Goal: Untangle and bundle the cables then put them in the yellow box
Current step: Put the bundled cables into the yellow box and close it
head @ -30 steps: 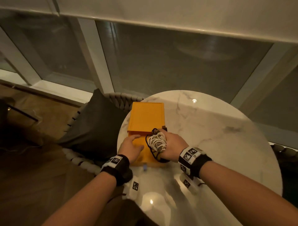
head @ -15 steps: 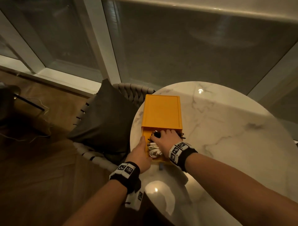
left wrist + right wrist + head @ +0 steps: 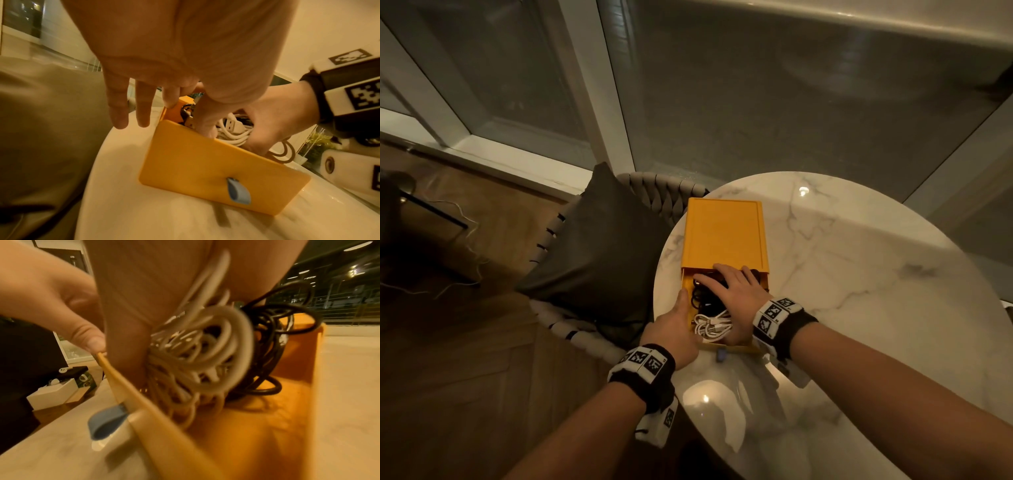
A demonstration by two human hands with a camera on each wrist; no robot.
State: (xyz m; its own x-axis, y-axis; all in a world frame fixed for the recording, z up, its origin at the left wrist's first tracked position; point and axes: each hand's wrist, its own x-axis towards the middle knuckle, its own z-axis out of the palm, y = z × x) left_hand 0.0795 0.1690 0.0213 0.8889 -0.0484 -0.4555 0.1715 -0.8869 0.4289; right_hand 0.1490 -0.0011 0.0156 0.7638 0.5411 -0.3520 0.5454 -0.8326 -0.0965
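A person's left hand (image 3: 674,329), at the seven o'clock side of the yellow box (image 3: 724,236), braces the pulled-out drawer with fingers straight and loosely spread, the thumb on its near-left rim and the hand gripping nothing. Just beyond it, the right hand (image 3: 736,294) now lies flat and extended over the drawer's contents, pressing down the white cable bundle (image 3: 714,327) at the drawer's six o'clock end and the black cable bundle (image 3: 703,294) toward twelve o'clock. A second ago that hand held the white coil above the drawer; half a second ago it was lowering it in. Both bundles are now inside the box, so the placing step looks essentially complete, with only the drawer left to slide shut. A blue pull tab (image 3: 238,191) hangs from the drawer's front face, nearest the camera. The box sits at the nine o'clock edge of a round marble table (image 3: 859,291), with a dark cushion (image 3: 599,246) on a woven chair beyond it at ten o'clock. The palm hides much of the black coil, one loop appears to rise above the rim, and the right wrist view is motion-blurred.
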